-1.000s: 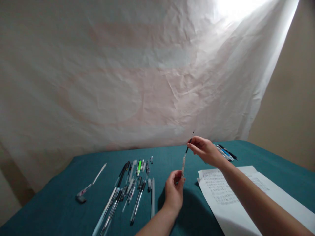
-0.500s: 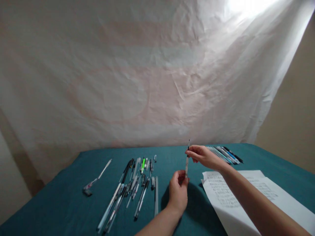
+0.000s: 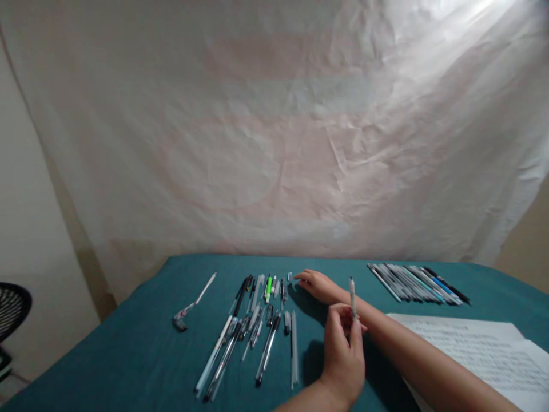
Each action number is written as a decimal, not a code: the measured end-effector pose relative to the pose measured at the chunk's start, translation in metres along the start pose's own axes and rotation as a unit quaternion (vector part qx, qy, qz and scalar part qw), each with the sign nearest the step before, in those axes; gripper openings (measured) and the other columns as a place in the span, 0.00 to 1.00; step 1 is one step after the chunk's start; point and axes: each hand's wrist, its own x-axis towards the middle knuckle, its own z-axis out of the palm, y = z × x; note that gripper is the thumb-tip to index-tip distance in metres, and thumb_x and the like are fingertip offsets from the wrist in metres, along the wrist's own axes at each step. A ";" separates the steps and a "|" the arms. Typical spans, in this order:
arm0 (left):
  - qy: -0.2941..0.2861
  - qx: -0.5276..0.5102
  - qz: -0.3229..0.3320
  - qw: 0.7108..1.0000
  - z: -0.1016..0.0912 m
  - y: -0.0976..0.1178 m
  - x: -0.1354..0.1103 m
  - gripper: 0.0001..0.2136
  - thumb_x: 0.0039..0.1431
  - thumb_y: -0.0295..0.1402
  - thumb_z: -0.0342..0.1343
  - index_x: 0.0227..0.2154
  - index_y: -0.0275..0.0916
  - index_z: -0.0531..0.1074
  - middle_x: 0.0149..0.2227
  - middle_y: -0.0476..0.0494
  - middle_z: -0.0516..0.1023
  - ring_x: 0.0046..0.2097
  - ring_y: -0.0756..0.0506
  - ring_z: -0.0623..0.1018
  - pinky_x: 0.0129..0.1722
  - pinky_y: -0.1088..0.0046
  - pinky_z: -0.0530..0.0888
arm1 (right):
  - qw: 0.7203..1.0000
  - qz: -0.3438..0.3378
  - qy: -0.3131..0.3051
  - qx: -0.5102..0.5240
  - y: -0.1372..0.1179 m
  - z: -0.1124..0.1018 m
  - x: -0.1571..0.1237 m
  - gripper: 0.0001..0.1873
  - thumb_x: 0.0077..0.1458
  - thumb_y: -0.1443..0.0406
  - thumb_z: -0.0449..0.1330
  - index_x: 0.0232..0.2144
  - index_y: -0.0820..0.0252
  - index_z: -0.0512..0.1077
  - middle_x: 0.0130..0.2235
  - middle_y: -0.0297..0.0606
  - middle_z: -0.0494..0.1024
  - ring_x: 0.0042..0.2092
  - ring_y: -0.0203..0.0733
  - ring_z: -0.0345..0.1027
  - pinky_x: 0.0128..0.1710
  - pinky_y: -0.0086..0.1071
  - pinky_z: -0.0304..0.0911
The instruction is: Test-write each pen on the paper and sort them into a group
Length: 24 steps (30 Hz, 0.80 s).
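My left hand is closed around a thin pale pen and holds it upright above the teal table. My right hand reaches left across the table with its fingers stretched out flat. Its fingertips are next to a small grey pen cap at the far end of a loose group of several pens and pen parts. Nothing shows in the right hand.
A single pen with a dark end lies apart at the left. A tidy row of several pens lies at the back right. Written paper sheets lie at the right front. A wrinkled white sheet hangs behind the table.
My right hand let go of the pen's top and moved left to the loose pens. The left hand keeps the pen upright. The view has shifted, so things sit further right.
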 end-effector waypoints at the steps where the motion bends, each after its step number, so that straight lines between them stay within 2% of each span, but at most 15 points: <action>1: -0.005 0.002 -0.002 1.000 0.000 0.000 0.000 0.09 0.59 0.34 0.46 0.40 0.38 0.62 0.37 0.41 0.67 0.37 0.48 0.71 0.40 0.73 0.68 | 1.000 -0.009 -0.008 -0.008 -0.002 0.004 0.003 0.13 0.56 0.64 0.50 0.41 0.58 0.71 0.40 0.40 0.73 0.42 0.40 0.66 0.43 0.29 0.58; 5: 0.000 0.005 -0.015 1.000 -0.001 -0.003 0.002 0.09 0.59 0.36 0.46 0.40 0.38 0.62 0.35 0.42 0.68 0.36 0.48 0.70 0.40 0.73 0.68 | 0.998 -0.036 -0.032 -0.037 -0.004 0.013 0.011 0.13 0.58 0.64 0.48 0.40 0.56 0.71 0.41 0.39 0.71 0.41 0.37 0.66 0.42 0.28 0.58; 10: 0.009 -0.002 -0.021 1.000 -0.001 -0.008 0.004 0.09 0.59 0.36 0.46 0.40 0.37 0.62 0.35 0.43 0.68 0.35 0.49 0.70 0.38 0.73 0.68 | 0.996 -0.036 -0.047 -0.067 0.002 0.014 0.011 0.12 0.57 0.66 0.48 0.36 0.60 0.71 0.38 0.40 0.70 0.38 0.37 0.65 0.40 0.28 0.57; 16: 0.000 -0.003 -0.016 1.000 0.000 -0.006 0.006 0.09 0.59 0.35 0.46 0.40 0.37 0.62 0.37 0.42 0.67 0.35 0.49 0.70 0.38 0.73 0.69 | 0.996 -0.006 -0.049 -0.077 0.013 0.006 -0.005 0.05 0.50 0.69 0.55 0.30 0.62 0.71 0.36 0.41 0.70 0.34 0.37 0.65 0.35 0.28 0.58; 19: 0.002 0.005 -0.012 1.000 0.000 -0.004 0.007 0.08 0.60 0.35 0.45 0.39 0.36 0.61 0.37 0.42 0.67 0.35 0.49 0.70 0.37 0.73 0.69 | 0.998 0.011 -0.036 -0.059 0.019 -0.004 -0.021 0.03 0.46 0.71 0.57 0.28 0.63 0.70 0.32 0.38 0.71 0.33 0.37 0.65 0.32 0.28 0.58; 21: 0.002 0.015 -0.007 1.000 0.000 -0.004 0.008 0.08 0.60 0.34 0.45 0.39 0.36 0.61 0.36 0.43 0.67 0.35 0.49 0.70 0.37 0.73 0.69 | 0.999 0.024 -0.016 -0.036 0.023 -0.018 -0.034 0.04 0.48 0.69 0.55 0.28 0.62 0.69 0.28 0.35 0.71 0.30 0.35 0.65 0.30 0.27 0.59; 24: -0.008 0.028 -0.004 1.000 0.000 -0.005 0.006 0.07 0.60 0.33 0.45 0.38 0.37 0.61 0.34 0.44 0.68 0.35 0.50 0.71 0.38 0.72 0.69 | 0.998 0.051 0.029 0.005 0.026 -0.051 -0.058 0.10 0.54 0.64 0.49 0.32 0.63 0.68 0.24 0.33 0.71 0.25 0.33 0.64 0.26 0.25 0.59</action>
